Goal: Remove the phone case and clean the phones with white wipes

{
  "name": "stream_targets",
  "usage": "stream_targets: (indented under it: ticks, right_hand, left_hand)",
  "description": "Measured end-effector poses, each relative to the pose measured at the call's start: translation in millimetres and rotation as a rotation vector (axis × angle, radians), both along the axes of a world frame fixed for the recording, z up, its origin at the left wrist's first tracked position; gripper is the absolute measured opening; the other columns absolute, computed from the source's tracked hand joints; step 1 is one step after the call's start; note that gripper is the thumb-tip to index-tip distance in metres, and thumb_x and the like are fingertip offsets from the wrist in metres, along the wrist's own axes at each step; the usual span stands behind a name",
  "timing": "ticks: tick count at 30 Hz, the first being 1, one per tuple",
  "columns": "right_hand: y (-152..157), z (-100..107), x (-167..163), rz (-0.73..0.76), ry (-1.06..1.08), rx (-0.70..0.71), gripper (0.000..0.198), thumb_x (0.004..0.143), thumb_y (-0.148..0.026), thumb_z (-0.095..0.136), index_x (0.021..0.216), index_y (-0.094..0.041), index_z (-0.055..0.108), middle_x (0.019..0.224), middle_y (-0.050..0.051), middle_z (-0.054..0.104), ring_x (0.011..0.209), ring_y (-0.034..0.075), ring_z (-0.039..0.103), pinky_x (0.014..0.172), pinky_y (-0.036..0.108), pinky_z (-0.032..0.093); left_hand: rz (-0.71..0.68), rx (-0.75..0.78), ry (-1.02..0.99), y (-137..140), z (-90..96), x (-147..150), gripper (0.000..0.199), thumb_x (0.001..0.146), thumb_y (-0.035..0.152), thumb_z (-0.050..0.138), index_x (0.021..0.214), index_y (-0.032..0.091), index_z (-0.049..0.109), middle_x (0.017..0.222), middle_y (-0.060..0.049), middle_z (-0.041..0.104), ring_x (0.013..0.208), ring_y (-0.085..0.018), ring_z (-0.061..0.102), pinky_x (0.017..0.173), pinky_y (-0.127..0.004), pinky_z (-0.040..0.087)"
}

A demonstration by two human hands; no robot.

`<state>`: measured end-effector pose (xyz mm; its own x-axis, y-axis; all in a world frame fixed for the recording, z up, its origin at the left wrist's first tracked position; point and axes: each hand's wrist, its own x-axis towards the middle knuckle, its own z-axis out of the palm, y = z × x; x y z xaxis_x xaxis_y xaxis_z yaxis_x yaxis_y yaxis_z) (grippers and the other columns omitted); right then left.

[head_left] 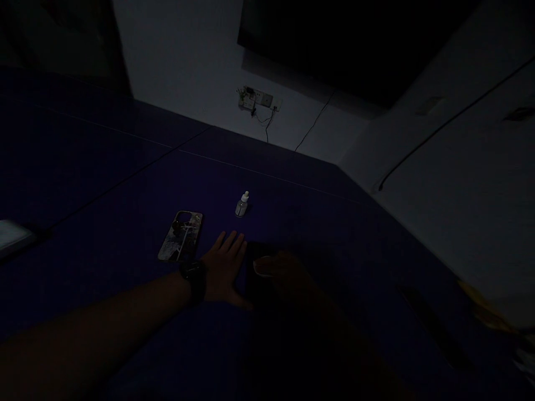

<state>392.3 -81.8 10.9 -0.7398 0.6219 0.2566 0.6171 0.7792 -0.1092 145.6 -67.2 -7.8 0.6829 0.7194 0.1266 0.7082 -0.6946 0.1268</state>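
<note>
The scene is very dark. My left hand (225, 270) lies flat with fingers spread on the purple surface, a dark watch (194, 278) on its wrist. Its thumb and fingers border a black flat thing (256, 292), whose kind and far edges are lost in shadow. Over that, my right hand (288, 273) is closed on a pale-edged pad (261, 266), mostly covered by the fingers. A patterned phone case (181, 236) with a camera cutout rests left of my left hand. Just beyond the fingertips stands a small clear bottle (241, 208) with a white dropper top.
A pale object (14, 238) sits at the left edge, with a dark cable running from it toward the wall. Sockets with plugs (259, 99) are on the wall below a large black screen (334, 44). A long dark thing (434, 326) lies at right, near yellow cloth (485, 306).
</note>
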Motion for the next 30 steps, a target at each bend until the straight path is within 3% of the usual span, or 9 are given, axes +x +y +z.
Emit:
stream_targets:
  ticks: [4, 8, 11, 14, 17, 21, 25, 28, 30]
  right_hand:
    - [0.0, -0.3, -7.5, -0.060, -0.017, 0.021, 0.050, 0.089, -0.008, 0.044, 0.133, -0.024, 0.063, 0.138, 0.007, 0.063, 0.114, 0.023, 0.062, 0.093, 0.042, 0.047]
    - [3.4, 3.9, 6.0, -0.155, 0.010, 0.058, 0.046, 0.086, -0.007, 0.046, 0.123, -0.023, 0.069, 0.127, 0.008, 0.070, 0.108, 0.025, 0.063, 0.091, 0.044, 0.047]
    - [1.1, 4.2, 9.6, -0.064, 0.049, 0.048, 0.040, 0.087, -0.009, 0.046, 0.112, -0.024, 0.074, 0.119, 0.007, 0.073, 0.104, 0.024, 0.065, 0.092, 0.044, 0.047]
    - [-3.3, 1.0, -1.0, 0.035, 0.030, 0.017, 0.044, 0.088, -0.011, 0.045, 0.125, -0.022, 0.068, 0.131, 0.007, 0.068, 0.117, 0.023, 0.061, 0.098, 0.043, 0.045]
    - [-3.4, -0.5, -7.7, -0.020, -0.021, 0.017, 0.052, 0.088, -0.010, 0.045, 0.136, -0.021, 0.061, 0.140, 0.008, 0.061, 0.122, 0.023, 0.058, 0.100, 0.043, 0.044]
    - [1.1, 1.1, 5.2, -0.129, 0.020, 0.061, 0.048, 0.086, -0.007, 0.045, 0.125, -0.022, 0.069, 0.129, 0.008, 0.069, 0.110, 0.023, 0.063, 0.096, 0.044, 0.045]
    - [0.8, -1.3, 7.7, -0.027, 0.062, 0.054, 0.036, 0.091, -0.012, 0.047, 0.112, -0.024, 0.074, 0.117, 0.007, 0.074, 0.103, 0.022, 0.065, 0.090, 0.041, 0.047]
    - [-2.0, -3.3, -4.9, 0.042, 0.021, 0.025, 0.037, 0.095, -0.016, 0.045, 0.121, -0.024, 0.070, 0.125, 0.006, 0.071, 0.108, 0.021, 0.064, 0.091, 0.040, 0.047]
    - [-3.1, -1.9, -9.8, -0.005, -0.022, 0.010, 0.044, 0.093, -0.013, 0.043, 0.130, -0.023, 0.065, 0.135, 0.007, 0.065, 0.113, 0.021, 0.063, 0.093, 0.041, 0.046]
  left_hand:
    - [0.012, 0.000, -0.005, 0.7, -1.1, 0.1, 0.129, 0.063, 0.096, 0.041, 0.151, 0.002, 0.033, 0.160, -0.028, 0.025, 0.150, -0.047, 0.016, 0.120, -0.058, 0.008]
    - [0.004, 0.023, -0.034, 0.7, -3.9, -0.6, 0.130, 0.062, 0.096, 0.043, 0.151, 0.002, 0.033, 0.160, -0.028, 0.026, 0.149, -0.047, 0.017, 0.120, -0.058, 0.008]
    - [-0.002, 0.007, -0.026, 0.0, -2.7, -0.7, 0.131, 0.063, 0.096, 0.041, 0.151, 0.000, 0.032, 0.160, -0.030, 0.024, 0.149, -0.048, 0.016, 0.120, -0.059, 0.008]
    - [0.002, -0.005, -0.007, -0.2, 0.9, -0.4, 0.129, 0.064, 0.096, 0.040, 0.151, 0.001, 0.032, 0.160, -0.029, 0.025, 0.150, -0.047, 0.015, 0.119, -0.058, 0.008]
    - [-0.002, -0.006, 0.001, 0.2, 2.4, -0.6, 0.128, 0.065, 0.095, 0.040, 0.151, 0.001, 0.032, 0.160, -0.029, 0.025, 0.150, -0.047, 0.015, 0.119, -0.059, 0.008]
    - [-0.008, 0.022, -0.016, 0.4, -1.2, -1.2, 0.127, 0.066, 0.095, 0.040, 0.151, 0.001, 0.031, 0.160, -0.029, 0.025, 0.149, -0.048, 0.016, 0.119, -0.060, 0.009]
    - [0.004, 0.044, -0.024, 0.1, -4.7, -0.7, 0.128, 0.064, 0.094, 0.044, 0.151, 0.002, 0.032, 0.159, -0.029, 0.027, 0.149, -0.047, 0.019, 0.120, -0.056, 0.009]
    - [0.007, 0.048, -0.027, 0.1, -4.1, -0.3, 0.129, 0.063, 0.096, 0.042, 0.151, 0.001, 0.033, 0.158, -0.029, 0.028, 0.149, -0.047, 0.020, 0.119, -0.057, 0.010]
    - [0.000, 0.041, -0.026, 0.4, -3.1, -0.1, 0.131, 0.064, 0.096, 0.040, 0.150, -0.001, 0.033, 0.158, -0.030, 0.028, 0.149, -0.048, 0.019, 0.119, -0.059, 0.011]
